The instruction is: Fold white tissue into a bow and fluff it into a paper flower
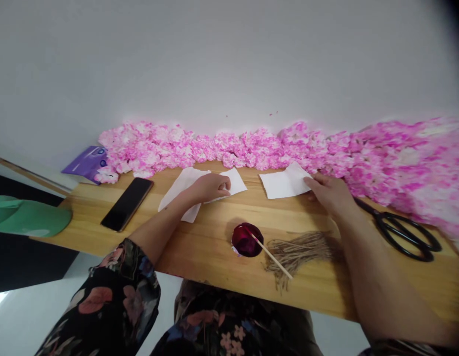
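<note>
My right hand [329, 194] pinches the right edge of a folded white tissue [283, 184], thumb on top. The tissue lies low over the table, one corner lifted. My left hand [213, 187] is closed, its fingers curled in over more white tissues [181, 190] on the wood. A sheet's corner [237, 181] shows to the right of its fingertips; whether the fingers grip it is hidden. In front of the hands stands a small cup of dark red liquid [248, 241], a thin wooden stick [272, 257] leaning in it. Brown twine strands [301, 249] lie beside the cup.
Pink-and-white tissue flowers [252, 146] line the table's back edge along the wall. Black-handled scissors [405, 235] lie at the right. A dark phone [127, 203] and a purple packet [87, 163] are at the left. A green object [32, 217] overlaps the left table edge [79, 198].
</note>
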A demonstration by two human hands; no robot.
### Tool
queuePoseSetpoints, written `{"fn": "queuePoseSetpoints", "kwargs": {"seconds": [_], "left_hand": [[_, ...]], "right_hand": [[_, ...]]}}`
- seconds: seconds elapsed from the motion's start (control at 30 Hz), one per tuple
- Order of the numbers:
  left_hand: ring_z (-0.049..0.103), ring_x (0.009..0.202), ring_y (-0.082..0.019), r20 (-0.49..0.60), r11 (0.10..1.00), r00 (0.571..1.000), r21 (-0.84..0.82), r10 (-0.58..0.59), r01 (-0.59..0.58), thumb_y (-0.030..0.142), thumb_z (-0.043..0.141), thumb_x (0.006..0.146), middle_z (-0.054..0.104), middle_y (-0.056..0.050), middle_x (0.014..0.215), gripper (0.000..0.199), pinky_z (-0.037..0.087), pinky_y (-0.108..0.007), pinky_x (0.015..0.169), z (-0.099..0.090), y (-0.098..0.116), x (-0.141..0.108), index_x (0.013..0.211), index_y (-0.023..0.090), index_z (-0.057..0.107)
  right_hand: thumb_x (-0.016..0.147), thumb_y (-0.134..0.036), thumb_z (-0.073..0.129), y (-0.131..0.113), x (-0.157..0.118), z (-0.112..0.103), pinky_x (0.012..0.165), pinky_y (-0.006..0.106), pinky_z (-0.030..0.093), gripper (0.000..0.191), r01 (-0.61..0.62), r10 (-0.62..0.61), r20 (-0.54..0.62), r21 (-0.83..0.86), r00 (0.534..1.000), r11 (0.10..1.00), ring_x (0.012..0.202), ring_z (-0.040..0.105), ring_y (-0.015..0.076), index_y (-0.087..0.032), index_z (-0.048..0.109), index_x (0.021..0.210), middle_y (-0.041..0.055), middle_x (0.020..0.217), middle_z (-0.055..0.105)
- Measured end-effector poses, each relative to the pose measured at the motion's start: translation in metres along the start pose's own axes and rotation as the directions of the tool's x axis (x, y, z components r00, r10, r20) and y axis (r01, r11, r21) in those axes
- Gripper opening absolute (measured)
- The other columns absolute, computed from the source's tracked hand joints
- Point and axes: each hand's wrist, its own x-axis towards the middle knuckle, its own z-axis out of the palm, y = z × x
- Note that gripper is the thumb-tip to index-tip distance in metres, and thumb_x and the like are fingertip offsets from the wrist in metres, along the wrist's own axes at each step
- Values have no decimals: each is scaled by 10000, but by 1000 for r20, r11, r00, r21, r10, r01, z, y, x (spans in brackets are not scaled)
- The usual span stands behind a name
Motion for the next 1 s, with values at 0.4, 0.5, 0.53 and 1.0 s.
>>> {"fn": "queuePoseSetpoints", "kwargs": {"seconds": [0.4, 0.5, 0.53, 1.0], "left_hand": [[583, 1047, -210, -369, 907, 918, -319, 147, -273, 342, 666, 764, 623, -115, 1189, 558, 454, -298, 839, -6, 34, 12, 1284, 195, 525], [542, 1157, -232, -340, 818, 918, -456, 204, -351, 332, 747, 699, 549, -127, 1326, 747, 434, -318, 926, -15, 65, 22, 1370, 226, 437], [557, 1129, -230, -326, 779, 925, -521, 196, -349, 330, 761, 685, 566, -126, 1299, 757, 451, -309, 890, -17, 74, 27, 1364, 230, 442], [550, 607, -107, -102, 387, 982, -921, -158, -34, 405, 750, 638, 603, -6, 699, 358, 399, -225, 566, 59, 46, 75, 755, 120, 567]], "right_hand": [[737, -383, 669, -71, -34, -15, 663, 295, 506, 173, 114, -169, 175, 288, 970, 951, 685, 612, 176, -235, 707, 816, -1, 754, 680], [713, -405, 700, -94, -40, -20, 672, 309, 519, 215, 75, -190, 291, 362, 938, 929, 688, 612, 176, -216, 709, 815, 16, 769, 686], [708, -411, 708, -100, -40, -21, 665, 306, 518, 228, 67, -193, 322, 364, 927, 929, 684, 611, 173, -206, 708, 808, 20, 766, 685], [735, -485, 693, -42, -10, 20, 636, 279, 521, 287, -124, -81, 428, 431, 900, 894, 734, 620, 174, -236, 691, 877, 30, 838, 687]]}}
